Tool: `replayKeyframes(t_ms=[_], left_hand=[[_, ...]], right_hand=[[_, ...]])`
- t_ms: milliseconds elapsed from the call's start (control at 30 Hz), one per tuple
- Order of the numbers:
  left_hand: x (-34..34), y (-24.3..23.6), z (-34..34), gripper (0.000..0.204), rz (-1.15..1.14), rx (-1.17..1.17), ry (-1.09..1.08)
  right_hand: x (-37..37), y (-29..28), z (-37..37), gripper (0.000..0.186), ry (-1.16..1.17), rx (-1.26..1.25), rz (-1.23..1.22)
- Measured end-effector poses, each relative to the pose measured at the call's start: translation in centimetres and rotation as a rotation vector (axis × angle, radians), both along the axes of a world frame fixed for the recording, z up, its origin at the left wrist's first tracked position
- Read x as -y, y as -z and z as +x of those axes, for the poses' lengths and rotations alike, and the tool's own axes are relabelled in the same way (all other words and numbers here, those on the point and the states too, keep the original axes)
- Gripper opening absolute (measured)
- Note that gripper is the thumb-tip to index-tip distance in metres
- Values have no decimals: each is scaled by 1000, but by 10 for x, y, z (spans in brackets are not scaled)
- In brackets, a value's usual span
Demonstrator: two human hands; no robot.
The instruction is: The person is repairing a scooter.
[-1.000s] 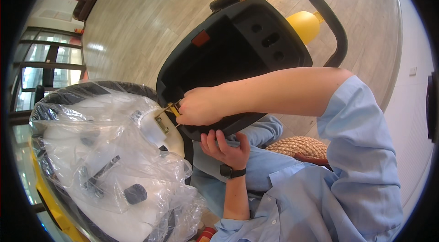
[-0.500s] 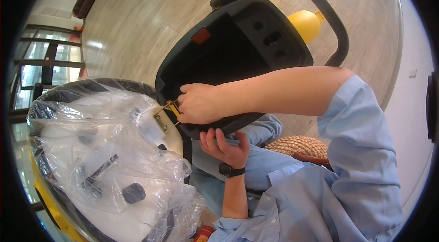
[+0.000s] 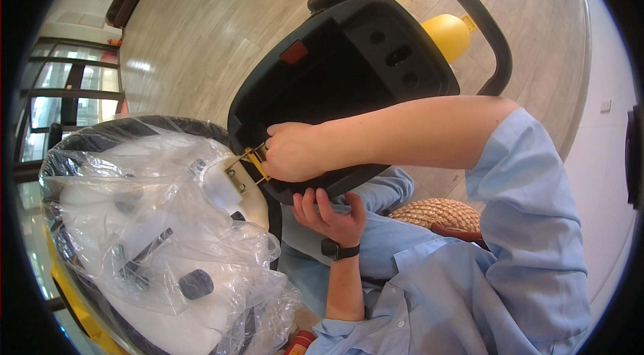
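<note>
A deep black storage tub [image 3: 315, 93] lies open before me, with a red-brown square on its inner wall. Joined to its near left end by a yellow metal hinge bracket [image 3: 256, 162] is a raised seat [image 3: 235, 281], white underneath with black pads and loosely covered in clear plastic film. My right hand [image 3: 295, 152] reaches into the tub's end beside the bracket, fingers curled; what they grip is hidden. Below it, my left hand [image 3: 330, 219], with a black watch on the wrist, holds the tub's outer edge from underneath, fingertips against its wall.
A black curved rail [image 3: 493, 26] rises past the tub's far end, near a yellow rounded part [image 3: 446, 38]. To the right are a woven round object [image 3: 436, 216] and a white wall [image 3: 607, 147]. At the bottom a red cylinder [image 3: 299, 343] shows partly, beside my shirt.
My right hand has shifted very slightly at the hinge bracket. My left hand keeps its place on the tub's edge.
</note>
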State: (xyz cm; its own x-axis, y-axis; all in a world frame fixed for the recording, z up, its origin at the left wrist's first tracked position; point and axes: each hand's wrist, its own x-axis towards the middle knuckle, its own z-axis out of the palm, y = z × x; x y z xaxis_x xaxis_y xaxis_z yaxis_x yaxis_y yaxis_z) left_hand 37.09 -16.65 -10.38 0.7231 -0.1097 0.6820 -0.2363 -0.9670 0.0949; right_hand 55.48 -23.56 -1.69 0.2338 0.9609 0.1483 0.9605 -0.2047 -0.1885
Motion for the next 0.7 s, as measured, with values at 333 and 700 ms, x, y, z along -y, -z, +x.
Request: replayKeyframes(t_ms=[333,700], left_hand=[[0,-3,0,73,4,-3,-1],[1,-1,2,72,-2,12,5]], right_hand=[[1,-2,7,23,34,-251,35],[5,-11,3,25,151,-175,23]])
